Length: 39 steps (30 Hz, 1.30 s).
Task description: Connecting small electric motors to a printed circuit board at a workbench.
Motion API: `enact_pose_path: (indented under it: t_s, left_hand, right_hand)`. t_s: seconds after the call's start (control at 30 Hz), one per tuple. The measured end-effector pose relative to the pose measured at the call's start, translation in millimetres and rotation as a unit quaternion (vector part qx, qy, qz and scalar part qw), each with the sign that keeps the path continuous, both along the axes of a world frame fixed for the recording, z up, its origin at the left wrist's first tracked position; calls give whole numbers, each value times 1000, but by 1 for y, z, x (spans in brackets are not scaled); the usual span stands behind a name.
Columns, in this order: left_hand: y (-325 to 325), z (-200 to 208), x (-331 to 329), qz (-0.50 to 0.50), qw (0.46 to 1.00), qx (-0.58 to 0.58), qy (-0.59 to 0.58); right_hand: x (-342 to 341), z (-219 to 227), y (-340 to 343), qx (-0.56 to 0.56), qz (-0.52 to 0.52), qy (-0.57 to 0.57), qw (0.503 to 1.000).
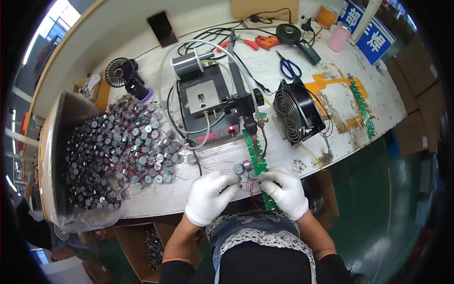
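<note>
My left hand (211,197), in a white glove, is closed with thumb and forefinger together beside thin red wires (252,187). What lies in that pinch is too small to make out. Also white-gloved, my right hand (285,193) closes over the right edge of a long green circuit board strip (259,164), which sticks out beyond it both ways. Small round motors (239,168) lie just left of the strip, near my fingertips. Above the strip's far part stands a soldering iron head (249,113) on a holder, its tip pointing down at the board.
A heap of small wired motors (137,142) spills from a carton (56,156) on the left. Behind the strip stand a black soldering station (201,97) and a solder spool (187,64). To the right are a square fan (294,113), blue scissors (289,68) and another green strip (362,107).
</note>
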<state>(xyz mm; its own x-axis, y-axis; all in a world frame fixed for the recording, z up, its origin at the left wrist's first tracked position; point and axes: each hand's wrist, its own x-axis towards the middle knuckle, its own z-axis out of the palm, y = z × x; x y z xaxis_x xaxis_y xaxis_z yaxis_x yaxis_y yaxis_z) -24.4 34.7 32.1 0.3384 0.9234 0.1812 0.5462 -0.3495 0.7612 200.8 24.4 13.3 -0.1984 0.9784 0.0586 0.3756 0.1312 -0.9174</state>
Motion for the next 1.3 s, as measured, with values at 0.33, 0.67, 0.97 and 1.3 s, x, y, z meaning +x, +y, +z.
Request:
enact_pose_path:
  t_s: [0.33,0.67,0.97,1.3]
  left_hand:
    - [21,32,-11,-10,991,-29,129]
    - [20,22,9,-77,992,-40,88]
    - [2,9,30,-29,998,-58,13]
    - [-13,36,40,9,983,9,181]
  right_hand:
    - [2,3,-1,-9,3,-2,1000]
    - [-1,-2,-6,-23,13,39,999]
    - [-7,1,-5,-21,-29,47,998]
    - [-12,5,-11,13,-25,50,998]
